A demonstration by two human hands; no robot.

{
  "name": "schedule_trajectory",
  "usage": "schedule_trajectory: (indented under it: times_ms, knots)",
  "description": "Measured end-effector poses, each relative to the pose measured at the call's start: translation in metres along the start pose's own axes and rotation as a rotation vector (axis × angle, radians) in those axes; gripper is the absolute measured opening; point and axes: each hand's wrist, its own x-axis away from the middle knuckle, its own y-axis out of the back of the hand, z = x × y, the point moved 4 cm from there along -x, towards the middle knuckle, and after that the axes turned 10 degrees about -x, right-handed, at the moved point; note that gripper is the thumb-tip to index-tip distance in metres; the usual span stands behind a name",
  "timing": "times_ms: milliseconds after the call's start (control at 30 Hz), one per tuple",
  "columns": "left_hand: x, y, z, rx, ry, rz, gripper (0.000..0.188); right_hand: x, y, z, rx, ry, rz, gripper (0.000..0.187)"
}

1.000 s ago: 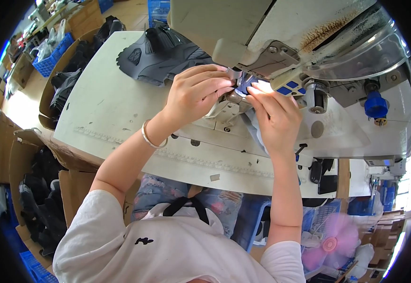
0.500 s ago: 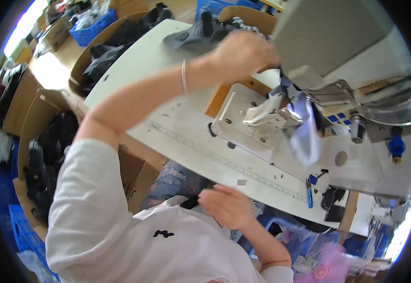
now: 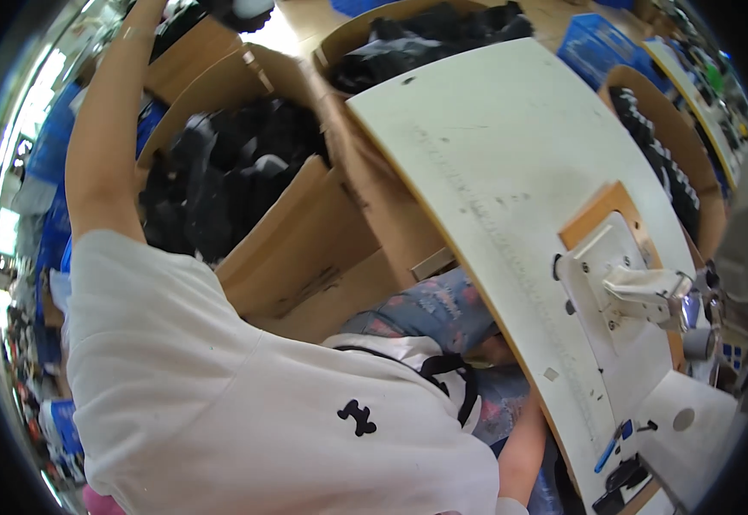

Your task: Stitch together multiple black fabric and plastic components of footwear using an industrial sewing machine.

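My left arm (image 3: 103,146) is stretched up and out to the far left, past the cardboard boxes. Its hand is cut off by the top edge, so its fingers do not show. Near there, a dark piece with a white patch (image 3: 245,13) hangs at the top edge; whether my hand holds it I cannot make out. Low by my lap, beside the front edge of the white table (image 3: 511,129), is my right hand (image 3: 498,349), mostly hidden by that edge. The sewing machine's metal arm (image 3: 649,292) on the table has neither hand near it.
A cardboard box (image 3: 292,283) of dark pieces stands left of the table, another box (image 3: 331,51) behind it. Beyond the table are a blue crate (image 3: 602,47) and a box of dark pieces with white edging (image 3: 709,219). A blue cutter (image 3: 606,455) lies near the table's front.
My left hand has left the machine and swung far left, out of view. My right hand has dropped beside the table edge. The dark grey piece is gone from the table; the view has turned left.
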Motion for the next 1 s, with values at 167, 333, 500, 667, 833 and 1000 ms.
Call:
schedule_trajectory:
  times_ms: [167,333,500,667,833,1000]
  knots:
    - [0.233,0.121,0.04,-0.203,0.304,0.726,0.036,-0.007,0.002,-0.016,0.026,0.031,0.005,0.055]
    - [0.499,0.132,0.022,-0.202,0.414,1.628,0.064,-0.023,0.0,-0.017,0.026,-0.053,-0.135,0.057]
    - [0.545,0.077,0.107,0.047,0.603,1.305,0.03,0.05,0.009,-0.001,0.052,-0.296,-0.224,0.052]
    - [0.58,-0.085,0.041,0.478,0.13,1.109,0.034,0.177,-0.008,0.079,-0.126,-0.101,-0.895,0.02]
    - [0.358,-0.255,0.083,0.754,-0.12,1.028,0.033,0.344,-0.099,0.065,-0.082,-0.837,-1.176,0.04]
    - [0.32,-0.274,0.061,0.64,-0.142,0.799,0.032,0.428,-0.246,-0.058,-1.168,-1.513,-1.532,0.055]
